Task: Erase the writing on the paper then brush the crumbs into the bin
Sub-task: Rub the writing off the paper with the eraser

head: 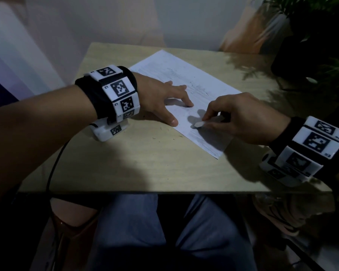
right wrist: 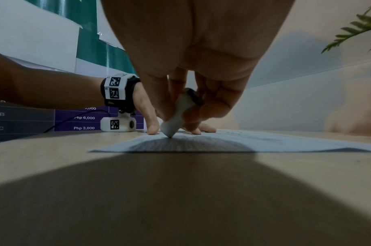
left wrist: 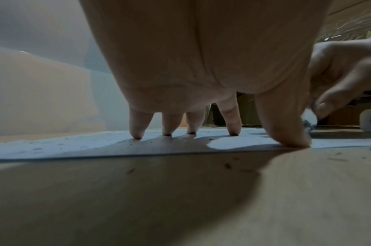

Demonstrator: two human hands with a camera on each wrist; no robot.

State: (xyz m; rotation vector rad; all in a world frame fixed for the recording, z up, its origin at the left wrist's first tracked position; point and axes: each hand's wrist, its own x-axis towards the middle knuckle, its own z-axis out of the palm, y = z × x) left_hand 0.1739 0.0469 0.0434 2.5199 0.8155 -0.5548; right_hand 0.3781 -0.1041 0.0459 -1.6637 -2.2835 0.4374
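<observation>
The paper (head: 186, 98) lay slanted on the wooden table (head: 125, 163), in the centre of the head view and reaching toward the upper middle. Nearest to the camera, at the lower right part of the sheet, the right hand (head: 241, 118) pinched a white eraser (head: 199, 124) between the thumb and the curled fingers. In the right wrist view the eraser (right wrist: 176, 119) stood tilted, and its tip touched the sheet. A little farther, at the left side of the paper, the left hand (head: 160, 98) was spread with straight fingers; it grasped nothing. The left wrist view showed its fingertips (left wrist: 137, 134) and the thumb pressing down on the sheet near the edge. Small dark crumbs (left wrist: 227, 165) lay on the table beside the paper and also on the sheet. Faint grey marks were on the far half of the paper. At the upper right of the head view stood a green plant (head: 317, 36).
</observation>
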